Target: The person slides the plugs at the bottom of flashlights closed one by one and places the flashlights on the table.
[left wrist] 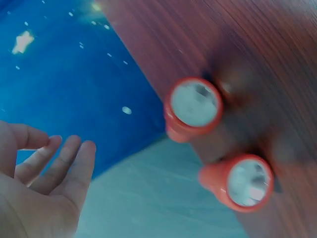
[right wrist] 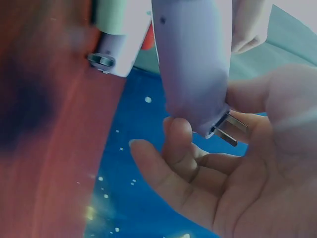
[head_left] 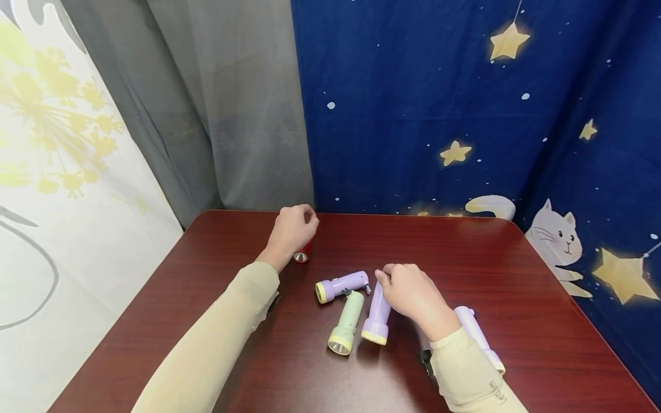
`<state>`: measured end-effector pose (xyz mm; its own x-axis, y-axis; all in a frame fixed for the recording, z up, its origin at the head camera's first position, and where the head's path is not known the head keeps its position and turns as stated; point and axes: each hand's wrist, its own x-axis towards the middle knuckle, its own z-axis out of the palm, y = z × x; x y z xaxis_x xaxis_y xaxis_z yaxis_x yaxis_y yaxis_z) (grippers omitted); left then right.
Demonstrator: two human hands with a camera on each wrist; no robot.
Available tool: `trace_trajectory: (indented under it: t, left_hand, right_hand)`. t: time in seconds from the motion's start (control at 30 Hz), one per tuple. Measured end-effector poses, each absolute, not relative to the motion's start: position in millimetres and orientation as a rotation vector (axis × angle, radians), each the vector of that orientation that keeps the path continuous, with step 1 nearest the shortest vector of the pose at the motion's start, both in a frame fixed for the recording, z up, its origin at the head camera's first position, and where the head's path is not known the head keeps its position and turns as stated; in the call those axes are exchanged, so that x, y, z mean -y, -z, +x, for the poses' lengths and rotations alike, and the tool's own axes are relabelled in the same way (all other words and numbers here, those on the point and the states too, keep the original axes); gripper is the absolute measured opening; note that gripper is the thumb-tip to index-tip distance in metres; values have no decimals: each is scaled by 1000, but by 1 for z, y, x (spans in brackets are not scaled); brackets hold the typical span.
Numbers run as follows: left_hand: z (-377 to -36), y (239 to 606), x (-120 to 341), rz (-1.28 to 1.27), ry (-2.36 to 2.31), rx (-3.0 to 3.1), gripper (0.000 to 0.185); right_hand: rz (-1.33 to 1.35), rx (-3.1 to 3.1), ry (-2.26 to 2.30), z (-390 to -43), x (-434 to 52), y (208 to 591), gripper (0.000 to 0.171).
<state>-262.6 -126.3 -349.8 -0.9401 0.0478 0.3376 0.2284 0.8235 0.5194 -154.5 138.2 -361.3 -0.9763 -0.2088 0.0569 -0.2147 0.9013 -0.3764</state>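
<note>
The purple flashlight (head_left: 377, 318) lies on the red-brown table (head_left: 516, 275), between a green flashlight (head_left: 346, 322) and a white flashlight (head_left: 472, 327). The right hand (head_left: 413, 295) curls its fingers (right wrist: 173, 144) around its rear end. The left hand (head_left: 291, 229) hangs loose, holding nothing, above two red flashlights (left wrist: 193, 109).

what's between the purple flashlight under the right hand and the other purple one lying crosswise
The pale green plastic flashlight, its tail end wedged between the held purple flashlight and the crosswise purple flashlight, seen in the head view.
</note>
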Motion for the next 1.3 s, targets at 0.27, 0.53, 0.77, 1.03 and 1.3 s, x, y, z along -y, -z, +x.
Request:
trace_trajectory:
  t: [0.27, 0.53, 0.77, 1.03, 1.3]
  left_hand:
    - [-229, 339, 91, -402, 1206, 2712, 21]
    - [-184, 336, 63, -561, 2101, 2683, 45]
    - [-143, 340, 50, -642, 2575, 2456, 53]
    - [-115, 346, 43, -515, 2612, 2169, 44]
    - [-121, 363, 34, -241, 1995, 2342, 46]
  right_hand:
    - [367, 2891, -731, -151, -145, 338, 30]
    - [355, 2682, -1080, -146, -143, 323, 32]
    - [266, 2376, -1572, -138, -138, 317, 35]
    - [302, 2279, -1701, -131, -131, 323, 33]
    - [398, 2424, -1647, -138, -130, 342, 42]
